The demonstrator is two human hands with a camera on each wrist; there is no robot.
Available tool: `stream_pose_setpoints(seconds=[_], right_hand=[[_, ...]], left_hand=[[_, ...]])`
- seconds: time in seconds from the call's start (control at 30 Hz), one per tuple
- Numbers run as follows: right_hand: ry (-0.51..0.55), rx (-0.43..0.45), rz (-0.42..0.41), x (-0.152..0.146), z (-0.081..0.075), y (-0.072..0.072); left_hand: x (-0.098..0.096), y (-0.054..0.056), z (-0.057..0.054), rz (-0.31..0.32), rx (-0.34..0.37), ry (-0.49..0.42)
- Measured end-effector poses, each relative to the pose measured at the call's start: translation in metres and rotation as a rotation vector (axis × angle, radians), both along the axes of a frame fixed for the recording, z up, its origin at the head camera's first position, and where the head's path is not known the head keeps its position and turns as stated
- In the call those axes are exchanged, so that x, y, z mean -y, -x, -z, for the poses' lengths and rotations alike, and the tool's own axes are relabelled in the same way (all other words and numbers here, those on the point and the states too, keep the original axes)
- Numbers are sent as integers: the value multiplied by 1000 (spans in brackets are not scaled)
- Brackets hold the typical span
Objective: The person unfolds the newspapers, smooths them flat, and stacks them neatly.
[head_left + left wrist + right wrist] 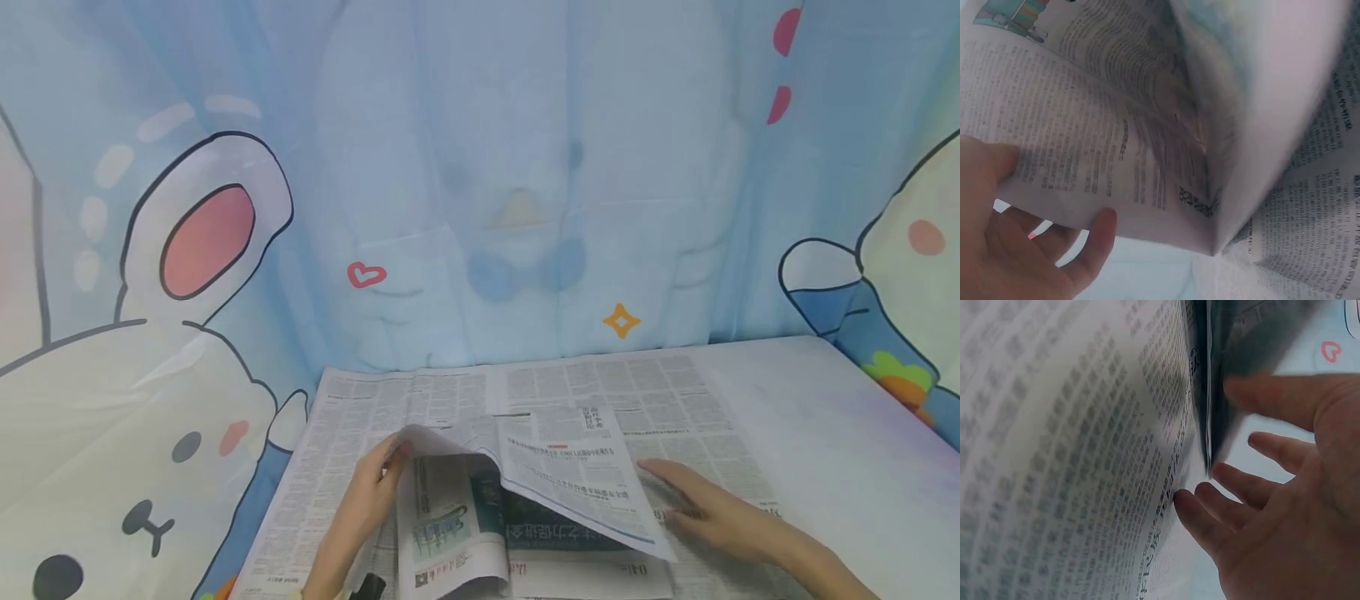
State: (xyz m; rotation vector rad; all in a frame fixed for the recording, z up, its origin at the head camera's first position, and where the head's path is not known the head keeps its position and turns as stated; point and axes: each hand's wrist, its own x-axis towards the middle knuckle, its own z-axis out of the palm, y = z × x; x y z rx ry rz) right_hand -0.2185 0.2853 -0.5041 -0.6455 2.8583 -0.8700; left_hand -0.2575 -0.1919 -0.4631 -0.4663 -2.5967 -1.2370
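Note:
A large newspaper (570,383) lies spread flat on the table. One of its pages (570,475) is lifted and curls over in the middle. My left hand (371,492) grips this page at its left fold; in the left wrist view the thumb and fingers of the left hand (1016,250) pinch the edge of the printed page (1116,125). My right hand (701,508) lies flat on the spread sheet just right of the lifted page's lower edge. In the right wrist view the right hand (1291,506) has straight fingers touching the paper (1072,456).
The white table (840,433) extends bare to the right of the newspaper. A blue cartoon curtain (202,242) with a rabbit hangs close behind and to the left. A small dark object (372,586) sits by my left wrist at the bottom edge.

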Motion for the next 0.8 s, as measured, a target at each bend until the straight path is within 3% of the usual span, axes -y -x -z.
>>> stream_pose_setpoints(seconds=[0.1, 0.33, 0.47, 0.67, 0.8], right_hand=[[9, -22, -1, 4, -2, 1], [-35, -236, -38, 24, -13, 3], [-66, -289, -103, 23, -17, 2], [-75, -262, -227, 11, -23, -8], [-73, -121, -283, 4, -39, -27]], left_hand=[[1, 1, 0, 2, 11, -29], [6, 3, 0, 38, 83, -25], [13, 2, -1, 118, 140, 21], [35, -7, -3, 313, 146, 78], [50, -17, -12, 414, 200, 51]])
